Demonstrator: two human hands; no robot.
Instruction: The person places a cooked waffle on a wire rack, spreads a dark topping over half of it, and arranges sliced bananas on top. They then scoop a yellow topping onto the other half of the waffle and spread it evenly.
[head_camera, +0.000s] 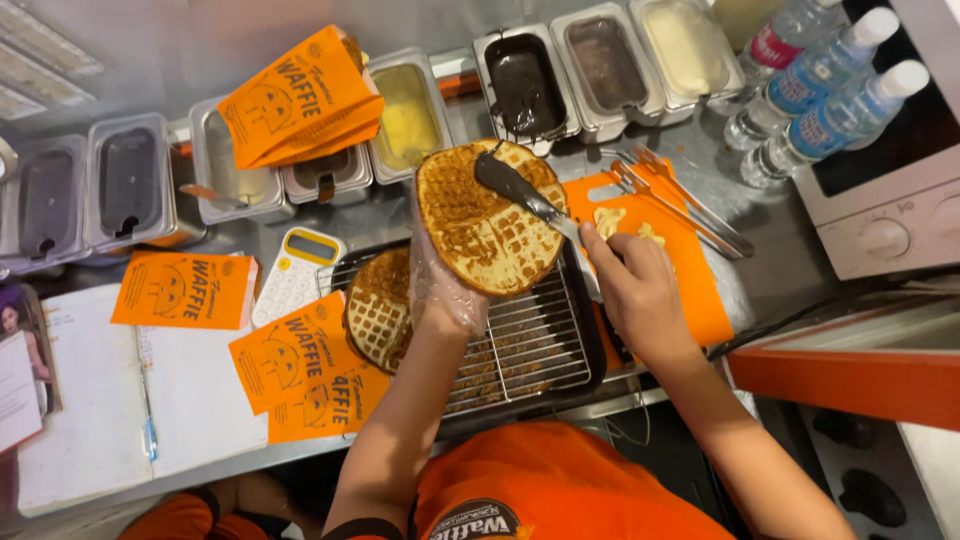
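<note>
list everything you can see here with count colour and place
round golden waffle: 1, on left palm
second waffle: 1, golden, on wire cooling rack
metal spreading knife: 1, dark spread on blade
steel sauce tubs: about eight, back row
orange paper sleeves: several, counter and tubs
yellow-white calculator: 1, centre-left
orange cutting board: 1, right
metal tongs: 1, on board
clear water bottles: 3, top right
open notebook: 1, white, left
left hand: clear glove, holding waffle
right hand: bare, gripping knife
</note>
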